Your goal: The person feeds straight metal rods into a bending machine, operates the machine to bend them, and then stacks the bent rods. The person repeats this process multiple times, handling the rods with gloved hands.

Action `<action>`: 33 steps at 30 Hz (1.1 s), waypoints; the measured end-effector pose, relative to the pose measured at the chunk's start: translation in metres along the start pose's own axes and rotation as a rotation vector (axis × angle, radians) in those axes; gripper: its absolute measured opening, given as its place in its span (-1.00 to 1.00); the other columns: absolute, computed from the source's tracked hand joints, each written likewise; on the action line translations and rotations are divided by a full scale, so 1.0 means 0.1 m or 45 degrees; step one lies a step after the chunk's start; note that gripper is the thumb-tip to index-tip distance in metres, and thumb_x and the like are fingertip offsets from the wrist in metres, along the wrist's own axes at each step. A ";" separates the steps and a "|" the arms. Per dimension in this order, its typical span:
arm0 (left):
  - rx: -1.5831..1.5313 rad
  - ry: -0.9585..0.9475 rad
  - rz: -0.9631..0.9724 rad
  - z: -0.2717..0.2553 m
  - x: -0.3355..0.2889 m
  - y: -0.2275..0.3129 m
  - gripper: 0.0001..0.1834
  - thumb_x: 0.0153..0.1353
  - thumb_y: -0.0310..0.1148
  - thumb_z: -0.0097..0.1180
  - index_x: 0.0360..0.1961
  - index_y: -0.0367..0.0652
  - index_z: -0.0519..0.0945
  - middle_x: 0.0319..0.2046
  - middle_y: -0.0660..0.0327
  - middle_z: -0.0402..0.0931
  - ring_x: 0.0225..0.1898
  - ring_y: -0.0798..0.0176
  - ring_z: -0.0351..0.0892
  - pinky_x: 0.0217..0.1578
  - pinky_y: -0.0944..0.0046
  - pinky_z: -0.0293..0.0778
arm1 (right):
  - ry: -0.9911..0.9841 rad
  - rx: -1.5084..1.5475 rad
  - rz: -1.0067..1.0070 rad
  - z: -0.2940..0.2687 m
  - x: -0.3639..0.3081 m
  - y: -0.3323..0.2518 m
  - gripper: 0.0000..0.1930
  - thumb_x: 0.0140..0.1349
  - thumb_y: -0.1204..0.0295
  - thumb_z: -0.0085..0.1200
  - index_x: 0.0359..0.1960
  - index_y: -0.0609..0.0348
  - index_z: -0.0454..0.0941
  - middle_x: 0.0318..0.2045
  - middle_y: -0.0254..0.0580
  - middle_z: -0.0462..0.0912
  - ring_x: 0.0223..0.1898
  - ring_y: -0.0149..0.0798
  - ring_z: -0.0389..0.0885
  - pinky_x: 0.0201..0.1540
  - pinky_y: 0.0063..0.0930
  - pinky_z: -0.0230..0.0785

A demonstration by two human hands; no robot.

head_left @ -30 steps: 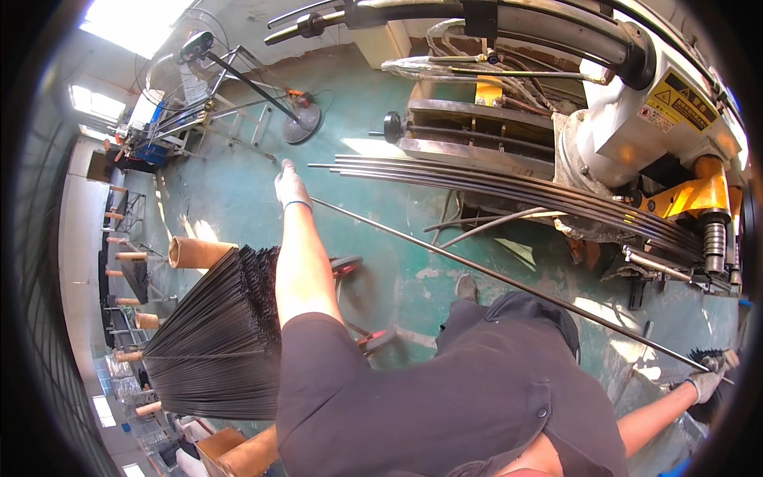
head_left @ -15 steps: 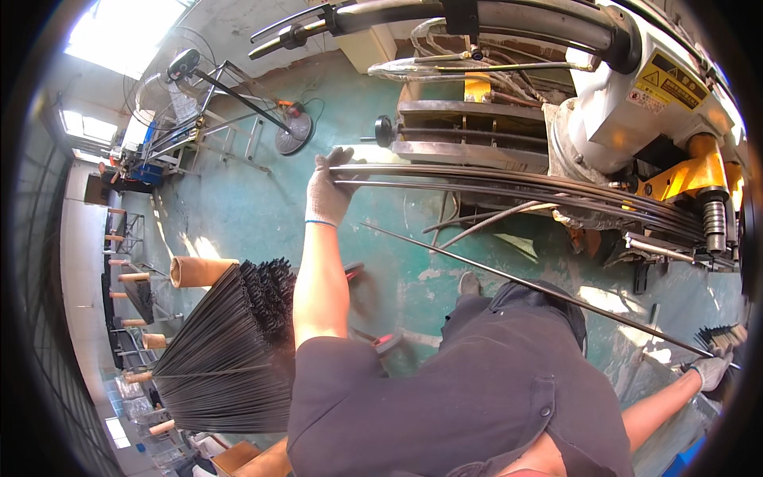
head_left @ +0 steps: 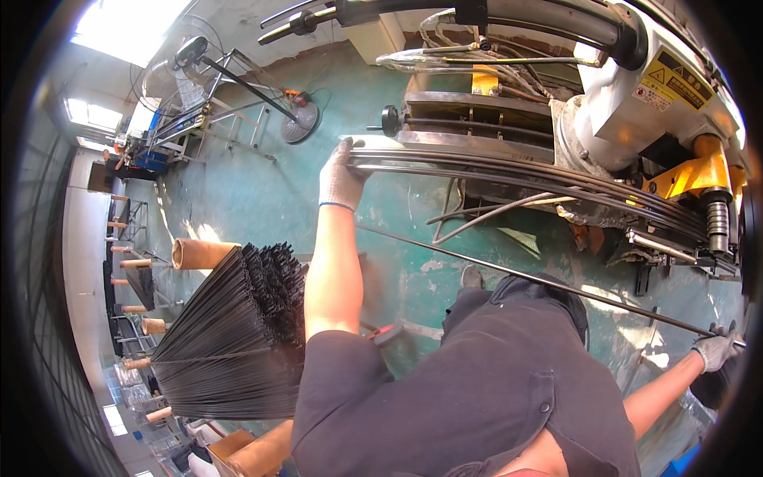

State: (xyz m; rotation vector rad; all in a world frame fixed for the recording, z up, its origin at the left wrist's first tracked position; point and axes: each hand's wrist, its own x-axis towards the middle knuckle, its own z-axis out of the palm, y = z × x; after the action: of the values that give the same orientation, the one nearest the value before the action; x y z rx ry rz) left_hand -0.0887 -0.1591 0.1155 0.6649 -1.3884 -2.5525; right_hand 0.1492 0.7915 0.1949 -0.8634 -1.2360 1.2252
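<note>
Left arm stretched forward at the rod ends, right arm out to the side with a single rod.
From where I stand, the left forearm (head_left: 334, 270) reaches nearly straight ahead, and the gloved left hand (head_left: 342, 176) curls at the near ends of the dark rods (head_left: 556, 180), which lie side by side along the machine (head_left: 660, 103). That grip touches the ends, but I cannot tell how firmly it closes. The right forearm (head_left: 666, 404) angles outward, low and wide of the body; the gloved right hand (head_left: 718, 351) has its grip wrapped around one single rod (head_left: 612, 302). This rod slants across above the green floor (head_left: 421, 298), apart from the others, its thin end showing just beside the left forearm.
</note>
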 end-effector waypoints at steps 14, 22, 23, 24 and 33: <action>-0.229 0.132 -0.020 0.13 -0.14 -0.19 -0.58 0.60 -0.22 -0.04 0.35 -0.17 0.41 0.11 -0.02 0.58 0.08 -0.12 0.65 0.09 -0.24 0.67 | 0.066 -0.009 0.078 -0.17 -0.33 -0.06 -0.79 0.47 0.32 0.15 -0.05 0.17 0.72 -0.50 -0.37 0.47 -0.48 -0.34 0.47 -0.36 -0.36 0.46; -0.011 0.005 0.083 0.19 -0.34 -0.19 -0.43 0.57 -0.19 0.05 0.52 0.07 0.26 0.20 -0.04 0.55 0.13 -0.24 0.65 -0.01 -0.34 0.67 | 0.080 0.017 0.089 -0.24 -0.36 -0.11 -0.79 0.45 0.36 0.15 -0.07 0.21 0.74 -0.47 -0.34 0.52 -0.48 -0.36 0.46 -0.35 -0.36 0.48; 0.048 -0.027 0.052 0.15 -0.35 -0.16 -0.43 0.57 -0.18 0.04 0.53 0.07 0.25 0.20 -0.04 0.56 0.12 -0.24 0.66 -0.01 -0.34 0.67 | 0.089 -0.005 0.072 -0.23 -0.37 -0.13 -0.79 0.45 0.36 0.15 -0.07 0.21 0.74 -0.47 -0.33 0.53 -0.49 -0.36 0.46 -0.34 -0.36 0.49; 0.106 -0.057 0.020 0.11 -0.37 -0.13 -0.42 0.58 -0.17 0.04 0.53 0.07 0.24 0.20 -0.04 0.56 0.10 -0.25 0.67 -0.02 -0.33 0.67 | 0.098 -0.026 0.056 -0.21 -0.38 -0.15 -0.78 0.45 0.36 0.15 -0.06 0.21 0.74 -0.47 -0.32 0.55 -0.49 -0.36 0.45 -0.34 -0.36 0.49; 0.345 0.006 0.045 -0.20 -0.33 -0.12 -0.41 0.55 0.02 0.08 0.39 -0.15 0.40 0.13 0.02 0.59 -0.11 -0.01 0.70 -0.11 -0.01 0.67 | -0.048 0.153 -0.205 0.89 -0.98 -0.91 -0.72 0.38 0.37 0.24 -0.02 0.34 0.71 -0.50 -0.29 0.53 -0.49 -0.36 0.51 -0.34 -0.34 0.57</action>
State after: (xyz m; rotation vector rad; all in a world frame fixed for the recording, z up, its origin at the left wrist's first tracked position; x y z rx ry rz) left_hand -0.0499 -0.1564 0.1066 0.6784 -1.7463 -2.3560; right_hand 0.0902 0.6669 0.2775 -0.6433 -1.2244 1.1774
